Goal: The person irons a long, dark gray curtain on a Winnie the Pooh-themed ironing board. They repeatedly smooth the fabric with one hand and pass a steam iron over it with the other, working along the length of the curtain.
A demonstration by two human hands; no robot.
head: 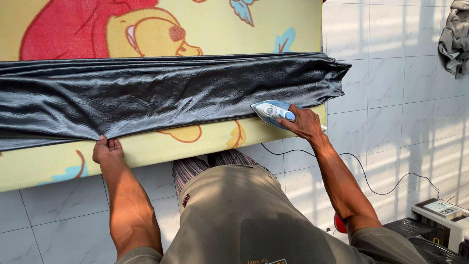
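A long dark grey patterned cloth [161,95] lies stretched across a yellow cartoon-print mat [146,146] on the floor. My left hand [107,150] pinches the cloth's near edge at the left, pressing it to the mat. My right hand [305,122] grips the handle of a blue and white iron [270,111], which rests on the cloth's near edge towards its right end. The iron's tip points left. Its black cord [371,183] trails over the tiles to the right.
White floor tiles [391,98] surround the mat. A bundle of grey cloth [455,39] lies at the top right. A white device [442,210], a black basket [410,227] and a fan grille [439,249] stand at the bottom right. My knees fill the bottom centre.
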